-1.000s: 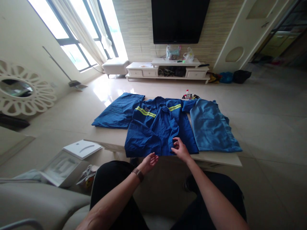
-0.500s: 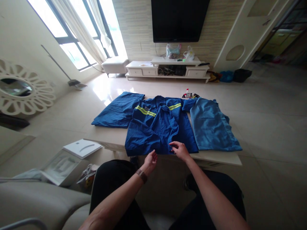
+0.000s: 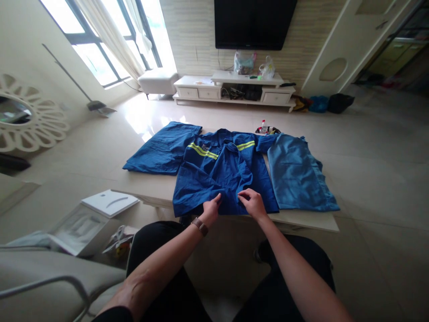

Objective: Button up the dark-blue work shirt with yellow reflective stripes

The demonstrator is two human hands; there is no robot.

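A dark blue work shirt (image 3: pixel 231 163) with yellow reflective stripes lies spread on the low table, its collar at the far side. At its front panel, my right hand (image 3: pixel 254 205) is closed in a pinch on the fabric near the opening. My left hand (image 3: pixel 211 210), with a watch on the wrist, grips the near hem, thumb uppermost; some of its fingers are hidden. Left of the shirt lies a folded blue garment (image 3: pixel 164 147). A lighter blue garment (image 3: pixel 298 174) lies on the right.
The pale table (image 3: pixel 147 185) shows along its near edge. Behind it stand a small bottle (image 3: pixel 263 126) and a white TV cabinet (image 3: pixel 197 93). A white box (image 3: pixel 109 203) sits at the left, beside the sofa (image 3: pixel 53 277). My knees are close to the table.
Both hands have moved slightly forward onto the shirt. My left hand has come up onto the hem, and my right fingers have closed on the front panel. The view has shifted slightly.
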